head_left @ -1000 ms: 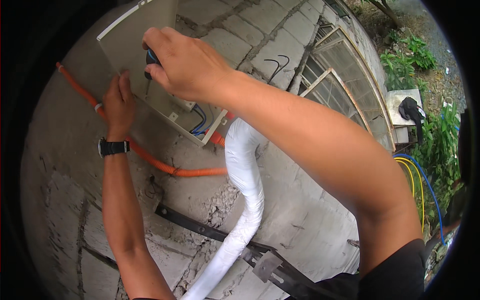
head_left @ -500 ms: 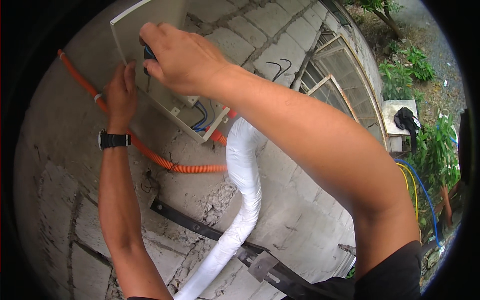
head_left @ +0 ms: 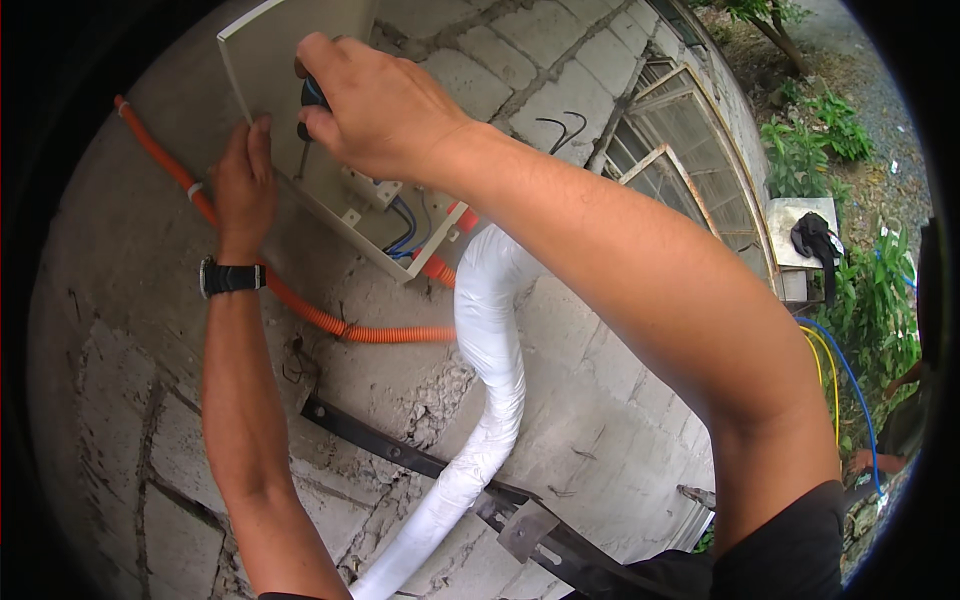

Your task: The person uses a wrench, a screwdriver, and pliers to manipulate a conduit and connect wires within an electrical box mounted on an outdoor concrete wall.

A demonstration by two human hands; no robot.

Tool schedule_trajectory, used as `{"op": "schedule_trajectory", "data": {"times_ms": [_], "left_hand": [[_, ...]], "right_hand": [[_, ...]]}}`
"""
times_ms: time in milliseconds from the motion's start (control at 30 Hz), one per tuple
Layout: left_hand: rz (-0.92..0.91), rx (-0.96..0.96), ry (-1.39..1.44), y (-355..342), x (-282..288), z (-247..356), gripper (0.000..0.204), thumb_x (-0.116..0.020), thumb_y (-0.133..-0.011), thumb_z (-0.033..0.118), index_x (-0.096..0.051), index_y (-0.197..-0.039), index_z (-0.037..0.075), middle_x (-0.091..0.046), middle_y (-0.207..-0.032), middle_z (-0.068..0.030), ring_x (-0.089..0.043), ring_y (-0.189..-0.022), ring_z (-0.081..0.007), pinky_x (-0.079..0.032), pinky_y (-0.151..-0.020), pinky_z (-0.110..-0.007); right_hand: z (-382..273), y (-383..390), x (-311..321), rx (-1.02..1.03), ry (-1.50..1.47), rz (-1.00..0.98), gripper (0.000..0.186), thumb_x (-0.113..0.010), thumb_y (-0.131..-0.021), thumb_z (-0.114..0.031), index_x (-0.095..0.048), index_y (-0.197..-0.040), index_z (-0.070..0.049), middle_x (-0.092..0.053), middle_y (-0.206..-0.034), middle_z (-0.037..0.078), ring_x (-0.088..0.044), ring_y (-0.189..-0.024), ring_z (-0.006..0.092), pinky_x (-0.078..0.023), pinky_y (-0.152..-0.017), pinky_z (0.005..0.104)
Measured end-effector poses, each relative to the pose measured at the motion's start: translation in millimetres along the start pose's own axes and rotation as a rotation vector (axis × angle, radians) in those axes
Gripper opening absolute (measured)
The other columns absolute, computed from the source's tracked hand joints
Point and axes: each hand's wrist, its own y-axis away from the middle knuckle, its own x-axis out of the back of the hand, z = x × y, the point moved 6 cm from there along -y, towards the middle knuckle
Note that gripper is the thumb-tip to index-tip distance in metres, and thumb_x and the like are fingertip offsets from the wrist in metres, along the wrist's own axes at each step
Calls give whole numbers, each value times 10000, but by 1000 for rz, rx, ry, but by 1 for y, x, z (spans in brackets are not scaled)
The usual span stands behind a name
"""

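Observation:
My right hand point(head_left: 395, 110) is closed round a screwdriver point(head_left: 313, 97) with a dark handle marked in blue. Its thin shaft slants down into an open grey electrical box point(head_left: 345, 235) on the wall; the exact spot where the tip rests is hard to make out. My left hand point(head_left: 246, 190) grips the left edge of the box, near the foot of its raised lid point(head_left: 285, 60). Blue wires point(head_left: 404, 225) run inside the box's lower end from a small grey device point(head_left: 370, 188). My right hand and forearm hide part of the interior.
An orange corrugated conduit point(head_left: 390, 335) crosses the wall below the box. Beside it bends a thick white-wrapped pipe point(head_left: 487, 350), over a black metal bracket point(head_left: 390, 447). Window frames point(head_left: 690, 130) stand at right. Another person's hand point(head_left: 868, 461) shows beyond blue and yellow hoses.
My right hand has shifted slightly right with the screwdriver, whose handle leans further right. My left hand keeps its grip on the box. The other person's hand at far right has moved down.

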Motion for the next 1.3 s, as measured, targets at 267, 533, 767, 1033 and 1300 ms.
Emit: {"op": "schedule_trajectory", "data": {"times_ms": [267, 533, 767, 1033, 1300], "left_hand": [[79, -69, -4, 7, -8, 2, 281, -546, -1091, 283, -634, -1165, 27, -697, -896, -209, -674, -763, -410, -513, -685, -433], [61, 8, 1, 13, -3, 1, 300, -546, -1082, 260, -610, -1253, 23, -715, -955, -217, -709, -854, -412, -530, -735, -441], [165, 11, 146, 19, -13, 14, 296, -584, -1048, 186, -601, -1293, 21, -699, -1139, -213, -707, -978, -389, -536, -821, -460], [-197, -229, 267, 79, -26, 103, 281, -682, -937, 3, -633, -1213, 23, -645, -1034, -146, -670, -886, -336, -534, -805, -411], [-487, -113, 321, 92, -53, 78, 131, -675, -959, 39, -646, -1084, 11, -621, -920, -151, -628, -827, -359, -502, -734, -413]], "right_hand": [[-9, -3, 1, 25, 4, -7, 398, -692, -920, -243, -506, -1223, -64, -669, -1082, 195, -676, -986, 427, -546, -831, 504], [-29, 32, 65, 19, 125, -70, 355, -704, -881, -213, -523, -1140, -51, -671, -966, 161, -691, -902, 406, -556, -754, 494], [-25, 70, 64, -5, -23, -167, 299, -674, -877, -142, -504, -1108, -54, -640, -950, 153, -668, -828, 404, -539, -697, 491], [-9, 79, 57, -3, -104, -156, 312, -639, -867, -89, -479, -1125, -20, -616, -1007, 208, -659, -843, 443, -545, -701, 511], [-6, 80, 45, -54, -221, -187, 324, -643, -865, -73, -468, -1129, -4, -617, -1043, 227, -643, -944, 437, -529, -798, 501]]}}
